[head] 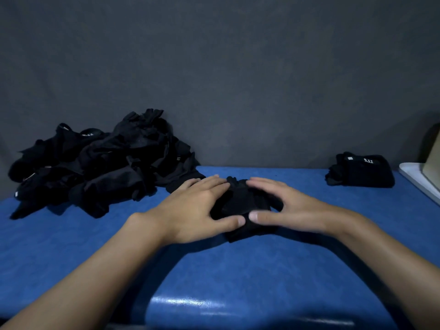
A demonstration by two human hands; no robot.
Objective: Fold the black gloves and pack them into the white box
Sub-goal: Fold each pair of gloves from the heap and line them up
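Note:
A folded black glove (242,206) lies on the blue table (214,270) in the middle. My left hand (195,208) rests on its left side with straight fingers, and my right hand (283,206) rests on its right side the same way. Both thumbs meet at the glove's near edge. A big loose pile of black gloves (95,163) sits at the back left. A neat stack of folded black gloves (362,171) lies at the back right. The white box (419,179) shows only as a white edge at the far right.
A dark grey wall (238,79) closes off the back of the table. A tan cardboard-like flap (433,160) leans above the white box at the right edge. Bare blue surface lies between the glove and the folded stack.

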